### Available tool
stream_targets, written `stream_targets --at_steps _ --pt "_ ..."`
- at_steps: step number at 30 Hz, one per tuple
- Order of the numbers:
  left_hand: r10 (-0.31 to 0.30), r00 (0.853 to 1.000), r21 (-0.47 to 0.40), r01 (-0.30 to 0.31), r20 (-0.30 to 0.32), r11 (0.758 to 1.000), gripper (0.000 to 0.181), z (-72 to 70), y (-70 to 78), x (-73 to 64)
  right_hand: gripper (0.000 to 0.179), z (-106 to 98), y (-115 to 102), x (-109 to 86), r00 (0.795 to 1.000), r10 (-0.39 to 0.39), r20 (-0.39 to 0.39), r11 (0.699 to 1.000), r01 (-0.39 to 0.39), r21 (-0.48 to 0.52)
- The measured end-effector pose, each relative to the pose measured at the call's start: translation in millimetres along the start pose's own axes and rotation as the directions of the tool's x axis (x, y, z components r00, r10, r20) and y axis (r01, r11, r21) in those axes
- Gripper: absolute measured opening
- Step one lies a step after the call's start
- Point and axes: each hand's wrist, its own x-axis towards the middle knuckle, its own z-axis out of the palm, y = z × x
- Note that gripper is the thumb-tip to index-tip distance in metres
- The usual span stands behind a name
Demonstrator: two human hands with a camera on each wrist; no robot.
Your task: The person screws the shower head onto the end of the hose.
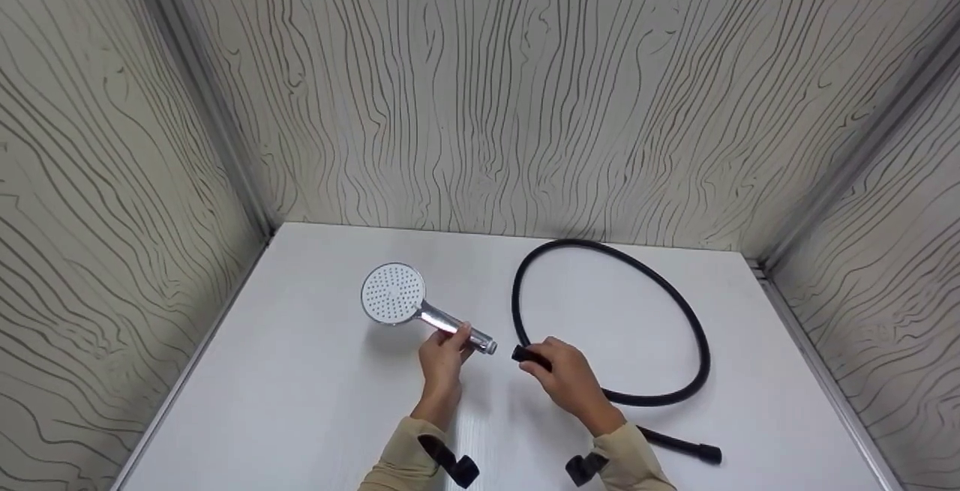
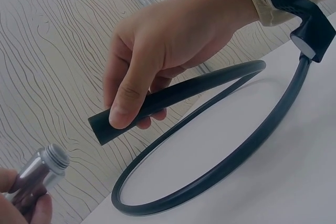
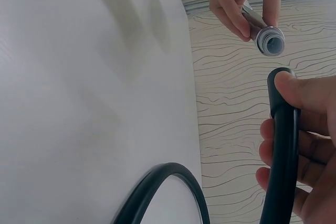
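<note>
My left hand (image 1: 442,360) grips the chrome handle of a shower head (image 1: 393,294), whose round white nozzle face points up toward the head camera. The threaded end of the handle (image 2: 56,156) sticks out past my fingers, toward the right. In my right hand (image 1: 566,378) is the end of a black shower hose (image 1: 705,341), with thumb and fingers around its wider end fitting (image 2: 101,127). A short gap separates this fitting from the threaded end (image 3: 271,42); the right wrist view shows the two facing each other.
The hose loops across the right side of the white table (image 1: 247,393). Its other end fitting (image 1: 709,454) lies near the front right. Wood-grain panels (image 1: 480,101) enclose the table at the back and both sides.
</note>
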Motion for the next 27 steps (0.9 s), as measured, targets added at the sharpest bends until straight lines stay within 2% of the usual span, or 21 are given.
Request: stream_targets --at_steps 4,11,27 --pt "0.012 1.0 0.001 -0.012 -0.006 1.0 0.036 0.3 -2.6 -1.0 0.018 0.9 -1.8 -0.9 1.0 0.004 0.006 1.0 -0.004 0.006" --pt "0.054 0.999 0.014 -0.054 0.004 0.998 0.035 2.5 -7.1 -4.1 0.014 1.5 -5.5 -0.7 0.997 -0.067 -0.035 0.998 0.067 -0.011" --pt "0.067 0.997 -0.01 -0.067 -0.03 0.998 0.032 9.4 -9.1 -4.9 0.007 5.8 -6.3 1.5 0.999 -0.048 -0.007 0.999 0.049 0.009"
